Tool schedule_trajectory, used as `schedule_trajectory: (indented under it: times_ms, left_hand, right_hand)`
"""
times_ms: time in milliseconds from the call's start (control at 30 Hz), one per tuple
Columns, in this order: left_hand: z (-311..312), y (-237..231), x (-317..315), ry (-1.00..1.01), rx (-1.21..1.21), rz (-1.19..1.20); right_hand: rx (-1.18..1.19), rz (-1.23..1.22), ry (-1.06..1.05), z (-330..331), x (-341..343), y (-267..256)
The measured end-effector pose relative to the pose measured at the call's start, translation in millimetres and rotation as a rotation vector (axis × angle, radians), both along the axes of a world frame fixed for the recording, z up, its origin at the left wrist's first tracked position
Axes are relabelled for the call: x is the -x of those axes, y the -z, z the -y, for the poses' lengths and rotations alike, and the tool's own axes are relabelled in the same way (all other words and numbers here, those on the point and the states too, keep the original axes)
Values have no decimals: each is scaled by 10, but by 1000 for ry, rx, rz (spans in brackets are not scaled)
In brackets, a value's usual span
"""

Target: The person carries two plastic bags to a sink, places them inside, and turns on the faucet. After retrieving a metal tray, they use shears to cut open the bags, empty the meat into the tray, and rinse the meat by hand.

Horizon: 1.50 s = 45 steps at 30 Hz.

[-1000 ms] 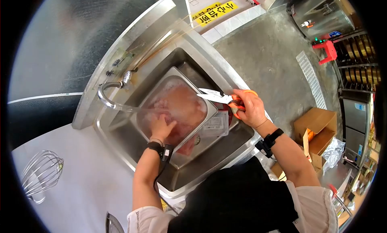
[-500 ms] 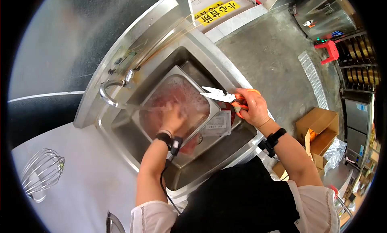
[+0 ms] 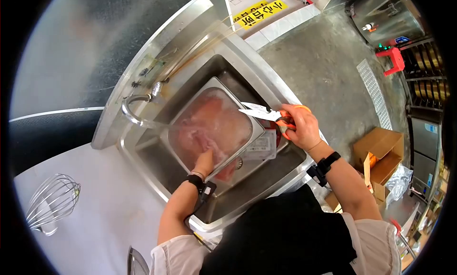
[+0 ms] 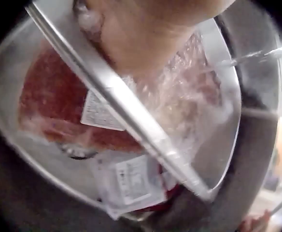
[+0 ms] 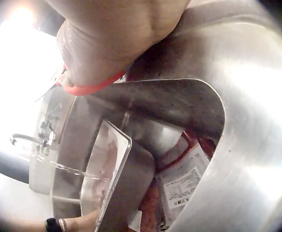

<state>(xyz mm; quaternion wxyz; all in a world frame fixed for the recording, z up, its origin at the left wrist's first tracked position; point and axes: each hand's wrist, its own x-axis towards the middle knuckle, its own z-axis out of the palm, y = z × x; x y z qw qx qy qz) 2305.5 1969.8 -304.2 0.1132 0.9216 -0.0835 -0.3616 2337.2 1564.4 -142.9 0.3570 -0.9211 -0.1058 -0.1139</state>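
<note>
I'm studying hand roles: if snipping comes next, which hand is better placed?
Likely the right hand: it holds open orange-handled scissors beside the metal pan. The left hand is down inside that pan.

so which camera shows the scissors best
The head view: the scissors show both blades, apart, in the right hand. The right wrist shows mainly one handle loop; in the left wrist I can't make them out.
</note>
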Motion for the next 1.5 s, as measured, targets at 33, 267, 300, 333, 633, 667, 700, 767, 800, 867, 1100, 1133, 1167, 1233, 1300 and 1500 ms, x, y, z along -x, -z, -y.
schedule_trajectory:
  times_ms: [33, 267, 300, 333, 633, 667, 700, 767, 800, 867, 1100, 1133, 1167, 1233, 1300, 1500]
  left_hand:
    - [60, -287, -223, -94, 199, 45]
    - [-301, -7, -786, -440, 183, 486]
    - [-222, -24, -880, -542, 179, 270]
    - [-94, -146, -940, -564, 290, 204]
    - [728, -217, -738, 47, 102, 349]
    - [736, -232, -701, 75, 122, 323]
    - [721, -236, -692, 80, 135, 247]
    - [662, -241, -669, 90, 155, 85]
    - [641, -334, -665, 22, 211, 91]
    - [591, -592, -699, -112, 324, 106]
    - [35, 234, -865, -407, 187, 541]
    - [198, 132, -943, -558, 305, 476]
    - [369, 25, -1000, -707, 424, 406]
    - [731, -234, -1056, -584, 270, 476]
    - [1020, -264, -1054, -388, 147, 480]
    - [1094, -331, -689, 133, 138, 186]
  right_hand:
    - [18, 21, 0, 26, 14, 6]
    - [25, 54, 9, -11, -6, 20]
    - [24, 45, 6, -7, -11, 12]
    - [25, 37, 10, -5, -7, 6]
    - [13, 3, 12, -24, -9, -27]
    - [29, 10, 12, -20, -13, -40]
    - [43, 13, 12, -23, -10, -45]
    - [62, 25, 11, -22, -15, -25]
    - [61, 35, 7, -18, -17, -23]
    - [59, 56, 0, -18, -20, -23]
    - [63, 41, -6, -47, 5, -39]
    - [69, 45, -7, -41, -8, -22]
    - [76, 49, -8, -37, -22, -11]
    - [85, 37, -9, -34, -24, -7]
    - [91, 23, -4, -36, -34, -6]
    - [65, 49, -8, -63, -37, -11]
